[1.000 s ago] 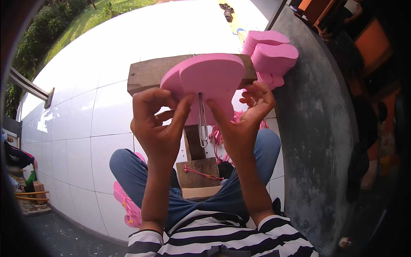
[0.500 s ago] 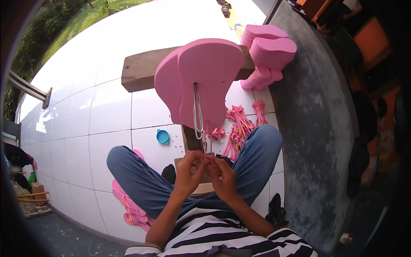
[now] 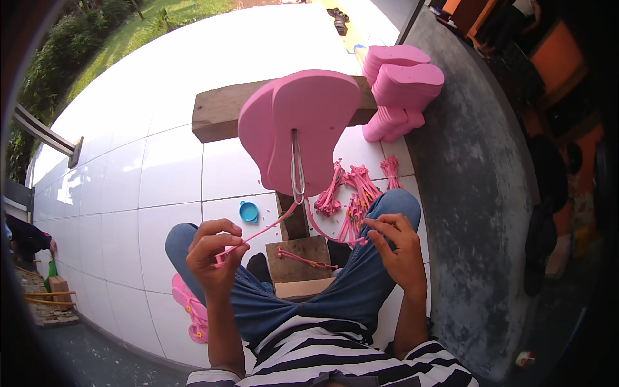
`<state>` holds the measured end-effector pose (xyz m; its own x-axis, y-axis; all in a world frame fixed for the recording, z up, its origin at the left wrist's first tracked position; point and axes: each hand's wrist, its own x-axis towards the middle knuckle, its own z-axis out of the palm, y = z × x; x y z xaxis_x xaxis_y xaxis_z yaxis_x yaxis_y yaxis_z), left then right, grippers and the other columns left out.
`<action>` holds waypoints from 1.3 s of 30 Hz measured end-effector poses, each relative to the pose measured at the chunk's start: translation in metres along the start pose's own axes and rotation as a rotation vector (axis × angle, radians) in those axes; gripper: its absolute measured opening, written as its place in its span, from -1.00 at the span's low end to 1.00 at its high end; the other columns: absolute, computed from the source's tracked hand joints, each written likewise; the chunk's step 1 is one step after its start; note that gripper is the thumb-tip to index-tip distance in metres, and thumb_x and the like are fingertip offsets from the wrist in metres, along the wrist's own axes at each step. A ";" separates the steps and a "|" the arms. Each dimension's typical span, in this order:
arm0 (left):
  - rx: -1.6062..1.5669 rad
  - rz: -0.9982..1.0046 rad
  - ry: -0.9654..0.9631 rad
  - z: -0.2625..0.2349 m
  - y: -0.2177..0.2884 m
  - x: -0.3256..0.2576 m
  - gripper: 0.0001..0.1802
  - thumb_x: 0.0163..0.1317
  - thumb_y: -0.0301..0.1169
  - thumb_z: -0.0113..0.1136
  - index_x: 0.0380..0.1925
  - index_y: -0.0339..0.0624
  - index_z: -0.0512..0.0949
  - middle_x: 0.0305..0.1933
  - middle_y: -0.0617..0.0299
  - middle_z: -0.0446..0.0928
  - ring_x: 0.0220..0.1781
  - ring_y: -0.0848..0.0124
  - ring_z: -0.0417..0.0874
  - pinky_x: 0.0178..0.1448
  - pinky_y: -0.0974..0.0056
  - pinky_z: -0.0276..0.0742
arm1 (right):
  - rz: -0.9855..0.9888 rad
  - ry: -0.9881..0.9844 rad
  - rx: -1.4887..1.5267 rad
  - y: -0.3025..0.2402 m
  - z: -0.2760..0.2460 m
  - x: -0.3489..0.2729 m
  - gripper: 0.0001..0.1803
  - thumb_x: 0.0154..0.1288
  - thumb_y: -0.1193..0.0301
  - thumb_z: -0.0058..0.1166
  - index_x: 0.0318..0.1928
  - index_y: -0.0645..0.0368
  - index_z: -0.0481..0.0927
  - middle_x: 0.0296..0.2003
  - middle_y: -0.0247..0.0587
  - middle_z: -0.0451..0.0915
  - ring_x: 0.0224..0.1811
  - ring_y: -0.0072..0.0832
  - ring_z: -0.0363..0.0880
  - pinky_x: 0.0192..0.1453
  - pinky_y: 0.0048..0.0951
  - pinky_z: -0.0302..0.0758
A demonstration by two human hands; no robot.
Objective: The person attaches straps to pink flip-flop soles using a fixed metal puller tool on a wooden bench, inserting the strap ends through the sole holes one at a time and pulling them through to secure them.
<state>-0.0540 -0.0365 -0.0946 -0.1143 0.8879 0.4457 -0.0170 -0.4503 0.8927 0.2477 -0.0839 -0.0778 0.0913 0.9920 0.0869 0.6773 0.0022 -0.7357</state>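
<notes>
A stack of pink flip-flop soles [image 3: 313, 109] rests against a wooden beam, its broad faces toward me. From it juts a looped metal wire [image 3: 297, 171], and a thin pink flip-flop strap [image 3: 309, 216] hangs at its lower end. The strap's two arms spread apart in front of my knees. My left hand [image 3: 216, 255] pinches one arm of it. Beside the other strap end is my right hand [image 3: 400, 248], its thumb and fingers apart. Another pink strap [image 3: 300, 258] lies on the wooden block [image 3: 284, 267] between my feet.
Bundles of pink straps [image 3: 358, 193] lie on the white tiles by my right knee. More pink soles [image 3: 403, 87] are piled at the beam's right end. A blue round dish [image 3: 248, 211] and finished pink flip-flops [image 3: 190, 306] are on the left. A person [image 3: 29, 235] bends at far left.
My hands were together below the wire; now they are wide apart, with the strap's arms spread between them. The strap on the wooden block has come into sight.
</notes>
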 end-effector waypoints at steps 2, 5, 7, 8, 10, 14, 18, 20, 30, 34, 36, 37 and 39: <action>-0.080 0.145 -0.240 0.021 0.005 0.019 -0.81 -0.01 -0.56 0.47 -0.40 -0.26 0.62 -0.36 0.12 0.66 -0.18 0.34 0.65 -0.17 0.32 0.58 | -0.197 0.067 0.155 -0.021 0.005 0.007 -0.73 0.31 0.38 0.19 -0.01 0.16 0.70 -0.06 -0.12 0.61 0.00 -0.30 0.57 0.06 -0.34 0.51; -0.161 0.148 -0.464 0.049 0.004 0.026 -0.81 -0.02 -0.50 0.50 -0.41 -0.23 0.65 -0.39 0.17 0.66 -0.21 0.35 0.64 -0.18 0.33 0.53 | -0.506 0.022 0.447 -0.056 0.024 0.020 -0.72 0.28 0.33 0.23 -0.08 0.23 0.70 -0.10 -0.06 0.65 0.01 -0.23 0.61 0.10 -0.27 0.52; -0.238 0.074 -0.540 0.056 -0.001 0.025 -0.82 -0.02 -0.48 0.51 -0.43 -0.23 0.67 -0.40 0.18 0.65 -0.26 0.36 0.63 -0.19 0.34 0.51 | -0.651 -0.046 0.624 -0.058 0.031 0.029 -0.71 0.23 0.35 0.27 -0.10 0.23 0.70 -0.12 -0.07 0.67 0.00 -0.23 0.63 0.08 -0.26 0.55; -0.298 0.037 -0.570 0.058 -0.002 0.026 -0.83 -0.03 -0.48 0.51 -0.44 -0.24 0.68 -0.40 0.17 0.65 -0.27 0.37 0.63 -0.20 0.34 0.50 | -0.691 -0.068 0.691 -0.051 0.037 0.034 -0.71 0.19 0.39 0.30 -0.07 0.20 0.70 -0.11 -0.11 0.67 -0.01 -0.25 0.64 0.06 -0.29 0.57; -0.371 -0.123 -0.611 0.058 0.001 0.029 -0.84 -0.03 -0.47 0.52 -0.51 -0.24 0.68 -0.43 0.18 0.63 -0.33 0.40 0.63 -0.24 0.35 0.47 | -0.740 -0.072 0.821 -0.051 0.042 0.045 -0.69 0.08 0.44 0.37 -0.11 0.17 0.71 -0.20 -0.16 0.71 -0.12 -0.30 0.68 -0.01 -0.32 0.62; -0.438 -0.150 -0.589 0.057 -0.006 0.034 -0.82 0.02 -0.48 0.49 -0.43 -0.27 0.65 -0.40 0.18 0.62 -0.34 0.45 0.61 -0.27 0.37 0.46 | -0.708 -0.119 0.894 -0.061 0.039 0.056 -0.78 0.13 0.56 0.33 -0.16 0.24 0.68 -0.23 -0.09 0.70 -0.11 -0.33 0.68 -0.01 -0.30 0.63; -0.177 0.024 -0.293 0.054 -0.001 0.055 -0.79 0.23 -0.48 0.31 -0.18 -0.30 0.55 -0.20 0.14 0.59 -0.22 0.47 0.58 -0.21 0.39 0.47 | -0.411 0.013 1.153 -0.079 0.047 0.062 -0.84 0.20 0.69 0.20 -0.18 0.32 0.61 -0.20 -0.02 0.66 -0.10 -0.38 0.67 -0.02 -0.35 0.63; 0.036 0.201 -0.109 0.052 0.009 0.076 -0.82 0.33 -0.47 0.20 -0.12 -0.30 0.53 -0.10 0.11 0.56 -0.14 0.44 0.56 -0.16 0.36 0.50 | -0.417 0.060 1.224 -0.084 0.052 0.068 -0.84 0.23 0.73 0.14 -0.18 0.35 0.56 -0.15 0.01 0.62 -0.09 -0.40 0.66 0.00 -0.43 0.62; 0.562 0.484 -0.172 0.073 0.061 0.143 -0.73 0.14 -0.42 0.38 -0.13 -0.17 0.66 -0.11 0.16 0.60 -0.13 0.27 0.62 -0.17 0.25 0.56 | -0.560 0.178 0.947 -0.090 0.062 0.066 -0.75 0.08 0.83 0.19 -0.22 0.36 0.56 -0.18 -0.02 0.56 -0.10 -0.41 0.64 0.00 -0.44 0.60; 0.565 0.528 -0.164 0.073 0.065 0.138 -0.75 0.07 -0.45 0.42 -0.21 -0.19 0.66 -0.12 0.18 0.60 -0.11 0.24 0.62 -0.12 0.21 0.58 | -0.480 0.145 1.066 -0.091 0.064 0.062 -0.77 0.07 0.83 0.20 -0.25 0.38 0.56 -0.18 -0.04 0.54 -0.11 -0.42 0.63 0.00 -0.44 0.60; 0.593 0.578 -0.175 0.072 0.067 0.137 -0.74 0.06 -0.45 0.44 -0.21 -0.18 0.65 -0.15 0.20 0.62 -0.18 0.32 0.64 -0.23 0.28 0.55 | -0.425 0.101 1.103 -0.090 0.062 0.063 -0.78 0.09 0.82 0.19 -0.24 0.39 0.56 -0.19 -0.07 0.55 -0.11 -0.43 0.63 0.03 -0.44 0.60; 0.599 0.602 -0.188 0.071 0.067 0.136 -0.73 0.06 -0.45 0.45 -0.20 -0.16 0.66 -0.17 0.21 0.64 -0.24 0.39 0.66 -0.35 0.36 0.51 | -0.406 0.073 1.109 -0.090 0.060 0.065 -0.79 0.11 0.81 0.19 -0.24 0.39 0.56 -0.19 -0.08 0.55 -0.10 -0.43 0.63 0.04 -0.44 0.59; 0.603 0.622 -0.201 0.070 0.065 0.133 -0.72 0.06 -0.45 0.46 -0.20 -0.14 0.65 -0.23 0.22 0.67 -0.34 0.47 0.67 -0.48 0.45 0.48 | -0.330 -0.018 1.134 -0.090 0.053 0.072 -0.81 0.14 0.80 0.17 -0.22 0.40 0.56 -0.18 -0.11 0.56 -0.09 -0.44 0.63 0.07 -0.44 0.58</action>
<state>-0.0006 0.0586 0.0277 0.2491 0.5242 0.8144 0.5225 -0.7807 0.3427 0.1545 -0.0065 -0.0409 0.0172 0.9240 0.3820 -0.3703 0.3608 -0.8560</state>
